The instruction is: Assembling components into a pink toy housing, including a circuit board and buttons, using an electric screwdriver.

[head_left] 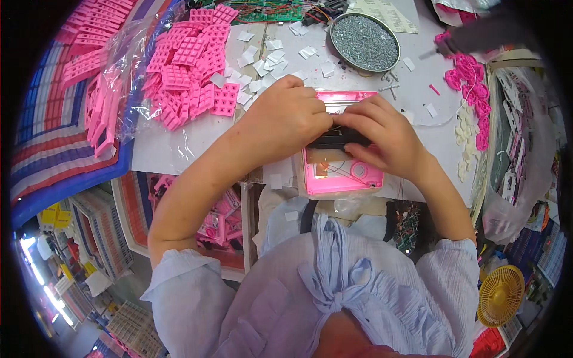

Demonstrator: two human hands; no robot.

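Observation:
A pink plastic housing (pixel 316 186) lies open on the table in front of me, with thin wires and a round ring showing inside it. Across its middle sits a black part (pixel 334 140), partly covered by my fingers. My left hand (pixel 292 119) is curled in at the part's left end, and its fingertips are hidden, so what they pinch cannot be made out. From the other side my right hand (pixel 382 134) grips the black part, thumb below and fingers above. The fingertips of both hands nearly meet over the housing.
Behind the housing stands a round dish of small screws (pixel 365 43). Pink keypad pieces (pixel 191 65) are heaped at left, beside scattered white squares (pixel 274 56). Pink cord bundles (pixel 471 83) lie at right, under a blurred dark tool (pixel 489 36). Green circuit boards (pixel 268 11) lie at the back.

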